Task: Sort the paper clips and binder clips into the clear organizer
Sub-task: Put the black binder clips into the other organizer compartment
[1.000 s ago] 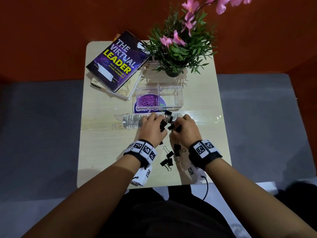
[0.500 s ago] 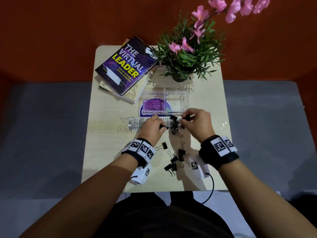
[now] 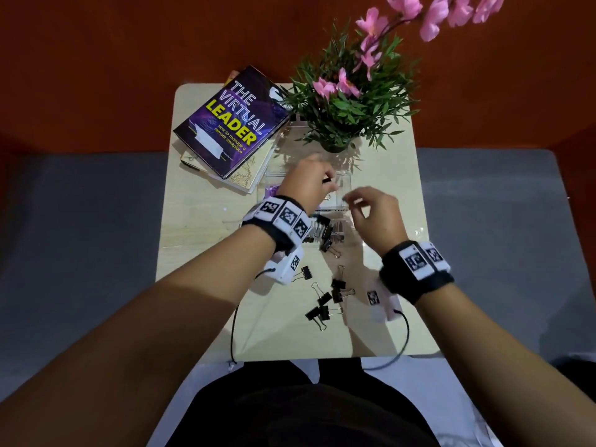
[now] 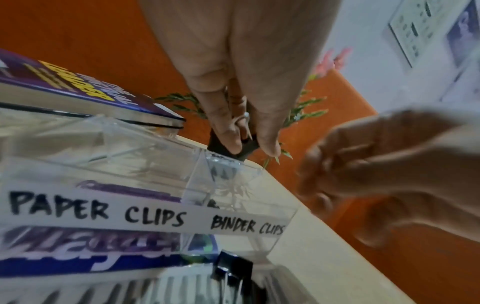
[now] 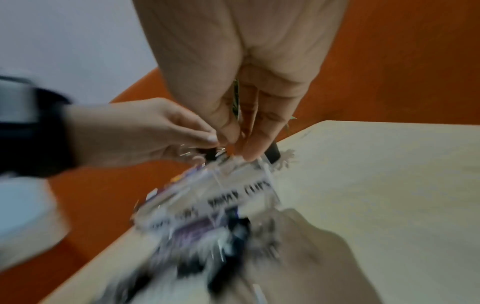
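Observation:
The clear organizer stands mid-table with purple paper clips in its left compartment. Its front strip reads PAPER CLIPS and BINDER CLIPS in the left wrist view. My left hand hovers over the organizer and pinches a black binder clip between thumb and fingers. My right hand is just right of it, above the binder-clip compartment, fingertips drawn together. Blur hides whether it holds anything. Several loose black binder clips lie on the table nearer me.
A stack of books sits at the back left. A potted plant with pink flowers is right behind the organizer. A clear plastic lid lies in front of it. Wrist-camera cables hang over the table's near edge.
Both hands have left the binder clip pile and moved up and forward to the organizer. The left hand now carries a binder clip over it.

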`<state>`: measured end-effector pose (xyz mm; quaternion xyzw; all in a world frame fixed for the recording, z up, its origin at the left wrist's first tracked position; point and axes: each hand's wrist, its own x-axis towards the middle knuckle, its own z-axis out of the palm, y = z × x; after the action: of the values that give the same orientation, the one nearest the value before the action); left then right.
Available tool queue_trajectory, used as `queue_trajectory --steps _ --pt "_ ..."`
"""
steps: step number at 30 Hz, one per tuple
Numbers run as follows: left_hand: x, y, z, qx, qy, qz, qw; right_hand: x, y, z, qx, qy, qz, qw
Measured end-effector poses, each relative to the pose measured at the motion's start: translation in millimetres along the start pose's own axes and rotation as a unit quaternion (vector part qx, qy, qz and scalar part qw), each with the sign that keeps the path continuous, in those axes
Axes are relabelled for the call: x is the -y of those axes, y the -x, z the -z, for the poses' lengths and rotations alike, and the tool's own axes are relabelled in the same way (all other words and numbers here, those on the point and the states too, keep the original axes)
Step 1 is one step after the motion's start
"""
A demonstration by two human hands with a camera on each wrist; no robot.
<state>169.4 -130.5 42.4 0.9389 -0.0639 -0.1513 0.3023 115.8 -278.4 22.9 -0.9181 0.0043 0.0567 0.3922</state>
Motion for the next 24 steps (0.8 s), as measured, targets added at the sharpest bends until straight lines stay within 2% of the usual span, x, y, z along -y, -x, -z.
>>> queue_trajectory --steps 2,6,8,10,13,15,19,24 --pt "-2.1 0.5 -4.8 0.028 -0.056 -0.036 0.997 -13.3 28.8 -0.5 0.065 0.029 0.011 0.997" --pt "12.9 34.3 -8.0 -0.001 -0.121 -0.117 0.986 -29.3 84.2 -11.7 0.208 0.128 0.038 0.969" --pt "28.7 56.7 -16.0 0.028 -0.14 -0.12 0.982 -34.1 101.5 -18.9 0.252 0.173 0.048 0.951" --pt "45.0 73.6 -28.2 0.082 -0.171 -0.088 0.978 -37.3 110.3 -25.9 0.276 0.215 0.062 0.935" --pt "62.5 84.9 -44.5 0.142 -0.204 -0.027 0.968 -38.1 113.4 -35.3 0.268 0.256 0.076 0.926" --pt "66.5 88.8 -53.0 0.16 -0.217 -0.018 0.963 -37.1 112.9 -41.6 0.251 0.262 0.078 0.928" --pt "69.6 97.0 -59.3 0.15 -0.218 -0.052 0.963 -38.9 109.3 -52.1 0.22 0.21 0.069 0.95" --pt "79.5 102.5 -64.7 0.143 -0.117 -0.035 0.982 -38.8 94.3 -53.8 0.197 0.168 0.056 0.964"
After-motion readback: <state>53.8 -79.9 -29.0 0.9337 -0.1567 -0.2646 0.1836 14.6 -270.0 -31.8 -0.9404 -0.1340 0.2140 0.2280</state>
